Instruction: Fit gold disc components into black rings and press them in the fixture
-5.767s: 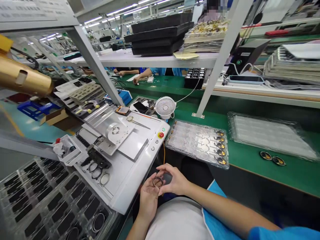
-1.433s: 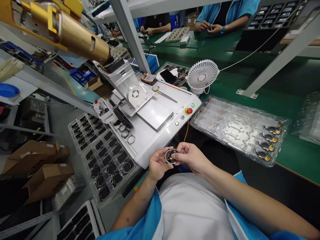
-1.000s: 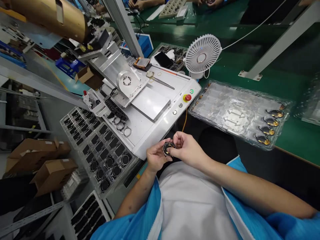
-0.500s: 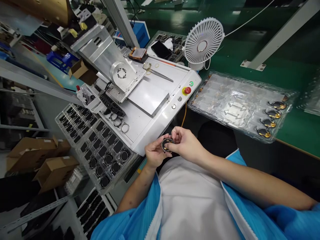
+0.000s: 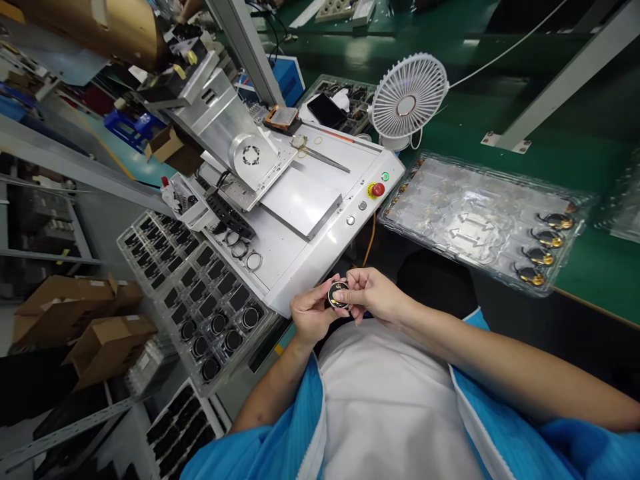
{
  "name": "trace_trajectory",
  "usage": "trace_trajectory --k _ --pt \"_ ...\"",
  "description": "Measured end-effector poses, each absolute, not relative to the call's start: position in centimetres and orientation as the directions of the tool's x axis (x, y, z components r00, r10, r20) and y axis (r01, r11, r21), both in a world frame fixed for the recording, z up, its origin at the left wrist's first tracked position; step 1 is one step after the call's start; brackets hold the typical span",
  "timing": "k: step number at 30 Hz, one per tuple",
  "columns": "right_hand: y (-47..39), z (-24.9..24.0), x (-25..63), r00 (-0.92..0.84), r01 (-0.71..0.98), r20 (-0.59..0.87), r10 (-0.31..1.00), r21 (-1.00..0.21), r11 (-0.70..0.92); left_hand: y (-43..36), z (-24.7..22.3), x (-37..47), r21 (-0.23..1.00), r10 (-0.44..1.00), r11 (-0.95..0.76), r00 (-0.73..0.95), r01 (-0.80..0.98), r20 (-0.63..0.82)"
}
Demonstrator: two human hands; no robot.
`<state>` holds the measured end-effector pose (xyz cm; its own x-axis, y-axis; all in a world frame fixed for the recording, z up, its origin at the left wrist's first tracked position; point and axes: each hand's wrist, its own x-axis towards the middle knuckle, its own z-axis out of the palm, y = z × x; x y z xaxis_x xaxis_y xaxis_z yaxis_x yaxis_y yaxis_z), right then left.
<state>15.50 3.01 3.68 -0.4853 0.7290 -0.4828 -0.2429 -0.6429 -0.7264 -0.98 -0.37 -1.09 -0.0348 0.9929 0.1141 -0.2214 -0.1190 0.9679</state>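
Left hand [image 5: 311, 315] grips the edge of a round black-and-gold part [image 5: 339, 287] with a pale rim, held in front of the torso, while the right hand [image 5: 377, 297] is clamped on it too, thumb across its face. A moment ago the right fingers curled at the part's far side; now some extend below its near side, which suggests a firmer pinch, with the black face apparently sitting inside the rim. Beyond the hands runs the near edge of the white machine [image 5: 295, 277]; a dark gap separates it from the clear tray [image 5: 475, 233], leaving room rightward.
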Motion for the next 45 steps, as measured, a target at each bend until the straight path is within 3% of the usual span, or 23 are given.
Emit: trace_trajectory --k 5,10,14,18,22,28,37,45 --pt "3.3 3.4 14.4 -0.45 -0.276 -0.442 0.776 -0.757 -0.592 -0.4 -1.2 -0.9 0.972 0.987 -0.125 -0.125 -0.199 0.102" --pt "7.6 2.9 14.3 -0.398 -0.067 -0.428 0.811 -0.869 -0.491 -0.1 -1.4 -0.8 0.966 0.961 -0.075 -0.277 -0.249 0.003" --pt "14.2 3.8 15.1 -0.067 -0.155 -0.374 0.925 -0.912 -0.38 0.4 -0.4 -1.2 0.95 0.989 -0.034 -0.15 -0.312 -0.013" --pt "18.1 5.0 15.6 -0.004 -0.168 -0.315 0.949 -0.936 -0.311 0.5 0.3 -1.5 0.967 0.996 -0.036 -0.093 -0.254 0.012" --pt "15.4 5.3 15.9 -0.062 -0.16 -0.26 0.964 -0.95 -0.267 0.4 0.3 -1.3 0.985 0.979 -0.092 -0.195 -0.144 0.063" --pt "6.5 4.9 16.4 -0.416 -0.136 -0.296 0.86 -0.914 -0.381 -0.2 0.4 -0.6 0.985 0.976 -0.16 -0.139 0.07 0.168" --pt "4.5 4.9 16.4 -0.363 -0.084 -0.295 0.884 -0.934 -0.346 -0.2 1.0 -0.2 0.923 0.947 -0.272 -0.095 0.272 0.307" --pt "4.5 4.9 16.1 -0.391 -0.086 -0.343 0.854 -0.91 -0.405 -0.5 1.3 -0.5 0.89 0.941 -0.284 -0.077 0.356 0.331"
